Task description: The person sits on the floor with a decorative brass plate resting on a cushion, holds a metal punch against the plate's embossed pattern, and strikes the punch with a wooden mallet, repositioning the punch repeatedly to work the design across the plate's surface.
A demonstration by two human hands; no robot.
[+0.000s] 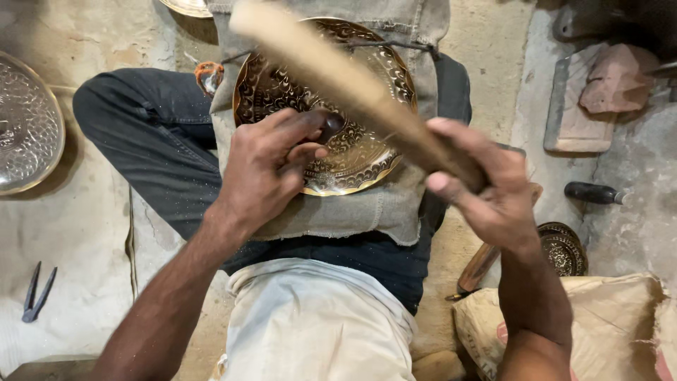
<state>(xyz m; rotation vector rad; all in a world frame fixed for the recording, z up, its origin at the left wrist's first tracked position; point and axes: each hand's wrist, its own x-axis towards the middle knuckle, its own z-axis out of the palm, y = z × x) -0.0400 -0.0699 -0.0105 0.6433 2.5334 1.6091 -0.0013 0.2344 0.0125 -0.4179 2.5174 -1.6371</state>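
From my feed, everything sits around the engraved brass plate (352, 152), which lies flat on a grey cloth (367, 212) draped over the person's lap, dark trousers (155, 155) showing to its left. Far left of the plate a silvery embossed dish (25, 127) rests on the floor, and below that a pair of dark pliers (35, 293) lies on pale sheeting. Right of the plate I see a flat stone slab (571, 120), a black-handled tool (592, 192), a small dark engraved disc (564, 248) and a tan sack (613, 324); another wooden handle (483, 264) lies just beside the disc. Above the plate's top left rim is a bit of orange cord (208, 73). The wooden stick (338, 77) crosses over the plate and hides a band of its pattern. The plate is round, golden, with dense curling ornament in dark relief and a bright rim. The left hand (264, 169) rests on the plate's lower left, its grip pinched narrow around a small dark tool (331, 125) whose tip meets the metal. The right hand (483, 187), just off the plate's right edge, has its grip wrapped tight on the stick, which is motion-blurred; its long axis runs diagonally from that hand up and left past the plate's top rim
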